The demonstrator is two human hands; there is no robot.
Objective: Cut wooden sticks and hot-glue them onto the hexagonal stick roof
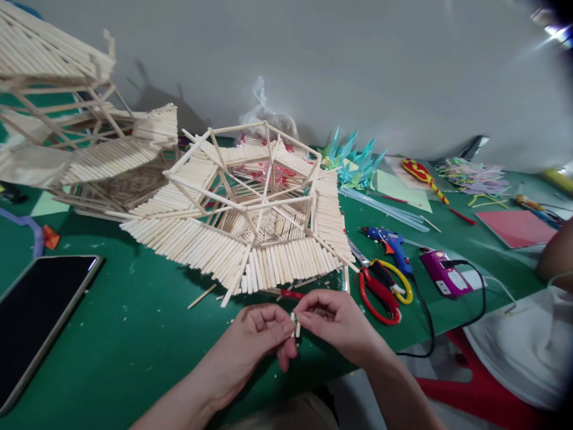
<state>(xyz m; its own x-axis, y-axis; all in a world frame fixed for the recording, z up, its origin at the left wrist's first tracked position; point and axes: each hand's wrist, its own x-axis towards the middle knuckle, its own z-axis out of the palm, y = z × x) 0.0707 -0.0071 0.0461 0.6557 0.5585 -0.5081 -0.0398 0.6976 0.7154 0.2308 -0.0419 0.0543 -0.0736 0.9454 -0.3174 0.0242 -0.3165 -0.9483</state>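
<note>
Tabletop [134,340], green, by grey wall [358,71], left hand [264,333] and right hand [333,321] tight on apparently two sticks [298,329].

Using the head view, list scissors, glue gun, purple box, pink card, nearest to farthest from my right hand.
1. Scissors, right of your right hand.
2. Glue gun, beyond the scissors.
3. Purple box, farther right.
4. Pink card, far right.

Two short pale wooden stick pieces [298,329]: near upright, side by side, pinched at the fingertips of left hand [264,334] and right hand [335,325]. Wooden-stick framework [268,230]: many-sided, open beams above, slatted panels around, just beyond the pieces.
</note>
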